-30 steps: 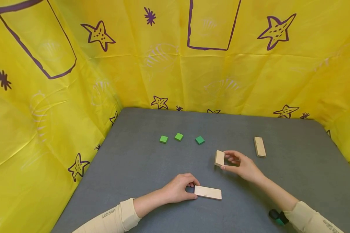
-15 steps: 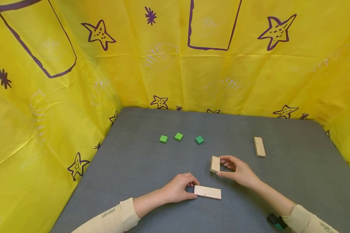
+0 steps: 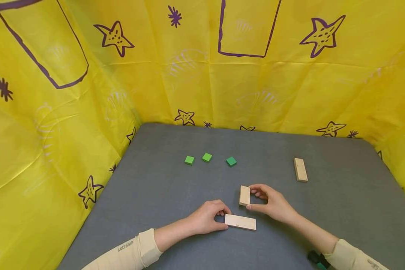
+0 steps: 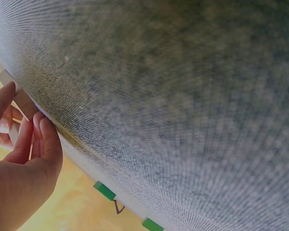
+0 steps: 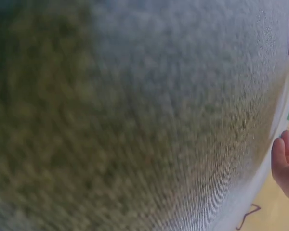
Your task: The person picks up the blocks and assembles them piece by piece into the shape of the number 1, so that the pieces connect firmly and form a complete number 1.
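My left hand [image 3: 208, 217] pinches the left end of a pale wooden block [image 3: 240, 222] that lies flat on the grey table. Thumb and fingertips sit on either side of that end; the left wrist view shows the pinched block [image 4: 25, 103] edge-on. Just behind it, my right hand [image 3: 273, 204] holds a second wooden block [image 3: 244, 195] by its right side, between thumb and fingers. This block points away from me, crosswise to the flat one, with a small gap between them. The right wrist view catches only curled fingers [image 5: 287, 149] at its edge.
Farther back lie two light green square tiles [image 3: 189, 160] and a darker green tile [image 3: 231, 161]. Another wooden block [image 3: 300, 170] rests at the right. Yellow patterned cloth [image 3: 189, 86] stands behind and beside the grey table [image 3: 148, 176].
The right hand has brought its block toward me and to the left, closer to the flat block. My left hand and the flat block have stayed in place.
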`<move>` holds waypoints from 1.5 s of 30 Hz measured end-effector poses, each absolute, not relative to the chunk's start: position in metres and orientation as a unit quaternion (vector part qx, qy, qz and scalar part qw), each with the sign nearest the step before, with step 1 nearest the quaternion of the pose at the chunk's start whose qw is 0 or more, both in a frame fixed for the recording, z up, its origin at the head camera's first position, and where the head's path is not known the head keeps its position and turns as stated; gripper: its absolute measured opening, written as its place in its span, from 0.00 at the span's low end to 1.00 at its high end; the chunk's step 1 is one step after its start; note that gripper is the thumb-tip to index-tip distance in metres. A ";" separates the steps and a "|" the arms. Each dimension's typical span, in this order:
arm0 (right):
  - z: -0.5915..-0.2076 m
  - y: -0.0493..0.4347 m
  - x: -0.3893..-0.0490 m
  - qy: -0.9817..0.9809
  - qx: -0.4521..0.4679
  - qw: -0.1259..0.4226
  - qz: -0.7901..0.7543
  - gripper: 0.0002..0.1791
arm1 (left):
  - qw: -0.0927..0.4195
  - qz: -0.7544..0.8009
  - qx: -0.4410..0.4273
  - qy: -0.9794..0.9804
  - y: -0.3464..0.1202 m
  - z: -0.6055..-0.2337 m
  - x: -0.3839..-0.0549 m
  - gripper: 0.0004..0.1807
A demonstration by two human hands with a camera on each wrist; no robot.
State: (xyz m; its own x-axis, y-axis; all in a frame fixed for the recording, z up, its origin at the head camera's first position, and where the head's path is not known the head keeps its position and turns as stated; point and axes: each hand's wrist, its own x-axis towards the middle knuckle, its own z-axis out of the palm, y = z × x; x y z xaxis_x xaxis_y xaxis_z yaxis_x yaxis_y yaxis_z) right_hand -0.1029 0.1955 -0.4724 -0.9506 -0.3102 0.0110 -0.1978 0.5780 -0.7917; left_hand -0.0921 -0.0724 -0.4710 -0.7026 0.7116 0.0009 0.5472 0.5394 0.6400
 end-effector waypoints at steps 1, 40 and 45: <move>-0.473 0.195 -0.102 0.887 -0.145 0.065 -0.434 0.33 | 0.131 0.314 0.363 0.867 -0.072 -0.471 -0.092 0.16; -0.480 0.183 -0.087 0.905 -0.206 0.023 -0.373 0.31 | 0.132 0.311 0.362 0.869 -0.073 -0.470 -0.091 0.16; -0.481 0.183 -0.088 0.905 -0.209 0.022 -0.369 0.31 | 0.127 0.312 0.365 0.868 -0.073 -0.471 -0.092 0.16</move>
